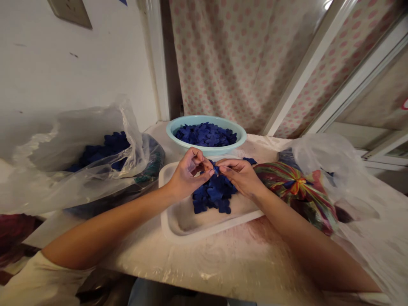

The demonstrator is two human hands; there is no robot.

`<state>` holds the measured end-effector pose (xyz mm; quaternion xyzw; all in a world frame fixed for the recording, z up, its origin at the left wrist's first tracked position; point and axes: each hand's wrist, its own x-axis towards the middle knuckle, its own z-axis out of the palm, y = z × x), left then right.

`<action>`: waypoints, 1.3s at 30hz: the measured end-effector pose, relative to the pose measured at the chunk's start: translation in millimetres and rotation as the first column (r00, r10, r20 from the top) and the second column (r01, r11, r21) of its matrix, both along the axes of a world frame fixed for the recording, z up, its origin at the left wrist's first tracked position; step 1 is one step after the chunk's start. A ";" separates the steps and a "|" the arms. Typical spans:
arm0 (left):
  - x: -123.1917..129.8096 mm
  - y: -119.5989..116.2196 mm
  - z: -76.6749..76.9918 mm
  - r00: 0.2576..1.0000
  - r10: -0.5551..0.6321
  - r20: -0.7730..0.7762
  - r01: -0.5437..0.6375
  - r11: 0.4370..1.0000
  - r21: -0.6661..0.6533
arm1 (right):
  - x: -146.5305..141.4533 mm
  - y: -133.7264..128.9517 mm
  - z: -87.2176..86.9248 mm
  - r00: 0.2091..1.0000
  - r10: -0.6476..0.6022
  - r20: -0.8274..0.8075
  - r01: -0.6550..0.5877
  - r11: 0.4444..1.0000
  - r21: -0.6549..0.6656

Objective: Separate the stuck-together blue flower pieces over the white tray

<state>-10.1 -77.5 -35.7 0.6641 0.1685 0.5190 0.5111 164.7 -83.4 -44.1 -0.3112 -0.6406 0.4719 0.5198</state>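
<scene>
Fingertips pinched nearly closed, left hand (190, 175) and right hand (244, 176) both on one small blue piece (216, 169) | piece was above white tray (185, 239) and blue pile (214, 193), probably so drops landed there | pale-blue basin (207, 150) stood just beyond, likely for reach | no brand, label or writing was readable

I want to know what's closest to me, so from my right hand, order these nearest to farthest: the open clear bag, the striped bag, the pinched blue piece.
From your right hand:
1. Blue piece, at its fingertips.
2. Striped bag, just to its right.
3. Open clear bag, far left, beyond the tray.
</scene>
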 end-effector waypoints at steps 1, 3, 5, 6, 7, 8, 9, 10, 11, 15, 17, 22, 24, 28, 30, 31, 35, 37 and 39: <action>-0.2 0.0 0.1 1.000 -0.003 0.001 0.003 1.000 -0.004 | 0.4 0.3 -0.6 1.000 0.005 -0.003 -0.005 1.000 0.005; -0.5 -0.1 0.6 1.000 -0.010 0.007 0.010 1.000 -0.004 | 0.9 0.7 -1.8 1.000 0.005 -0.005 -0.005 1.000 0.005; -0.5 -0.2 1.1 1.000 -0.011 0.015 0.011 1.000 -0.002 | 1.0 0.9 -2.8 1.000 0.002 0.002 -0.002 1.000 -0.005; -0.4 -0.2 1.2 1.000 -0.010 0.017 0.010 1.000 -0.003 | 1.0 1.0 -3.1 1.000 0.000 0.004 0.000 1.000 -0.009; -0.3 -0.2 1.2 1.000 -0.010 0.019 0.010 1.000 -0.005 | 1.0 1.1 -3.4 1.000 -0.002 0.006 0.002 1.000 -0.011; -0.1 -0.1 1.1 1.000 -0.010 0.020 0.010 1.000 -0.007 | 0.9 1.1 -3.7 1.000 -0.002 0.007 0.002 1.000 -0.013; 0.0 0.0 1.0 1.000 -0.009 0.020 0.009 1.000 -0.010 | 0.9 1.1 -3.8 1.000 -0.001 0.006 0.001 1.000 -0.016; 0.2 0.2 0.7 1.000 -0.007 0.020 0.007 1.000 -0.012 | 0.9 1.1 -3.9 1.000 -0.001 0.006 0.001 1.000 -0.019; 0.3 0.3 0.5 1.000 -0.005 0.021 0.005 1.000 -0.011 | 1.0 1.0 -4.0 1.000 0.002 0.004 -0.002 1.000 -0.022; 0.8 1.1 0.0 0.999 -0.003 0.034 0.003 1.000 -0.001 | 1.3 0.5 -3.4 1.000 0.013 -0.005 -0.013 1.000 -0.028; 0.9 1.5 0.0 0.999 0.003 0.035 -0.003 1.000 -0.003 | 1.0 0.2 -2.5 1.000 0.011 -0.001 -0.011 1.000 -0.028; 0.3 2.3 -0.1 0.999 0.000 0.036 0.000 1.000 0.001 | -0.5 -0.4 0.2 1.000 -0.005 -0.011 0.005 1.000 -0.024; 0.0 2.1 -0.3 0.999 -0.004 0.036 0.004 1.000 0.006 | -0.7 -0.4 0.7 1.000 -0.012 -0.022 0.012 0.999 -0.029; -0.3 1.4 -0.4 0.999 -0.013 0.038 0.013 1.000 0.010 | -0.6 -0.1 0.9 1.000 0.006 -0.024 -0.006 1.000 -0.009; -0.3 1.4 -0.5 0.999 -0.007 0.036 0.007 1.000 0.009 | -0.6 0.1 0.9 1.000 -0.004 -0.015 0.004 1.000 -0.002; -0.3 1.5 -0.7 0.999 -0.005 0.035 0.004 1.000 0.009 | -0.6 0.2 0.8 1.000 -0.008 -0.012 0.008 1.000 -0.002; -0.4 2.0 -1.5 0.999 -0.009 0.033 0.009 1.000 0.008 | -0.3 0.7 -0.1 1.000 -0.004 0.004 0.004 1.000 0.010; -0.4 1.9 -1.6 1.000 -0.012 0.029 0.012 1.000 0.005 | 0.0 0.7 -0.3 1.000 -0.021 0.013 0.021 0.999 0.026; -0.3 1.5 -1.2 1.000 -0.013 0.024 0.013 1.000 -0.002 | 0.1 0.5 -0.2 0.999 -0.034 0.021 0.034 0.999 0.040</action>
